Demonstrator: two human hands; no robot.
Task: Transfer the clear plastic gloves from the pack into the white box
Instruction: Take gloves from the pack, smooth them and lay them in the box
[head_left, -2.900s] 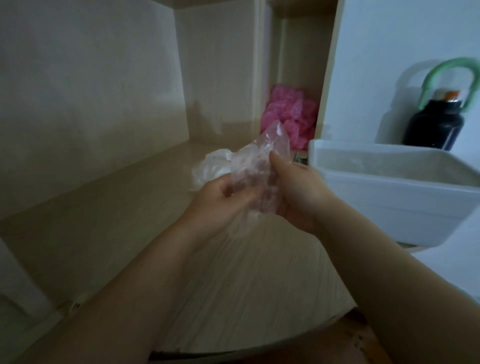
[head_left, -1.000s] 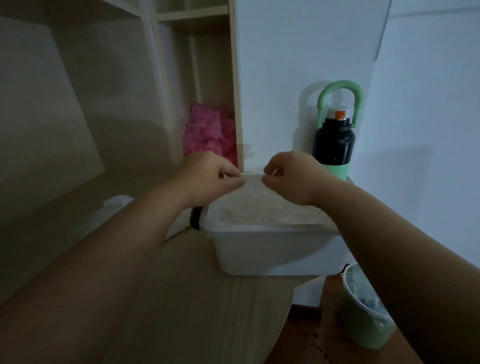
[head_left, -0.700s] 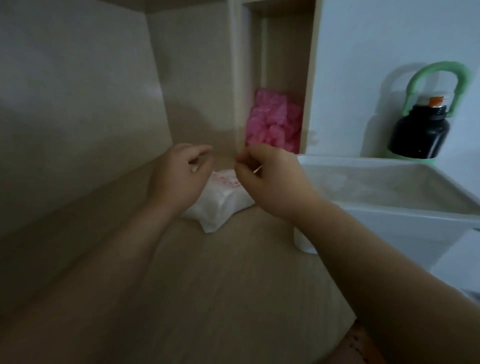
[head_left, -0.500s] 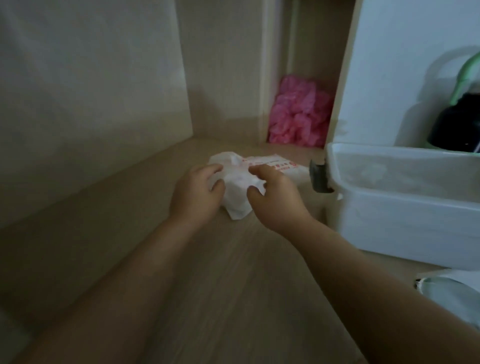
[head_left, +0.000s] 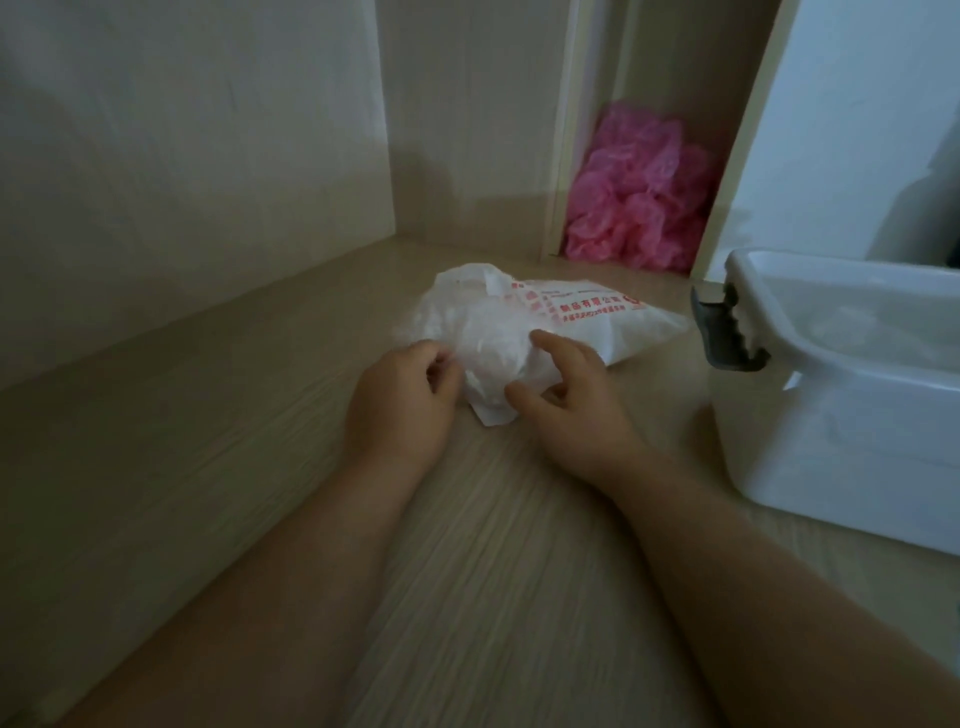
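Note:
The white glove pack (head_left: 587, 319) with red print lies on the wooden shelf, its open end toward me. Crumpled clear plastic gloves (head_left: 470, 317) bulge out of that end. My left hand (head_left: 402, 402) is at the left side of the bulge, its curled fingertips pinching the clear plastic. My right hand (head_left: 569, 397) grips the pack's near end between thumb and forefinger. The white box (head_left: 831, 441) stands open to the right, apart from both hands, and faint clear plastic shows inside it.
A grey latch (head_left: 727, 332) hangs on the box's left end, close to the pack. A heap of pink plastic (head_left: 639, 192) fills the narrow compartment behind. Shelf walls stand at the left and back. Bare wooden shelf (head_left: 260, 415) stretches to the left of my arms.
A second ago both hands were over the white box; they came back left to the pack. Since half a second ago they have settled on its open end.

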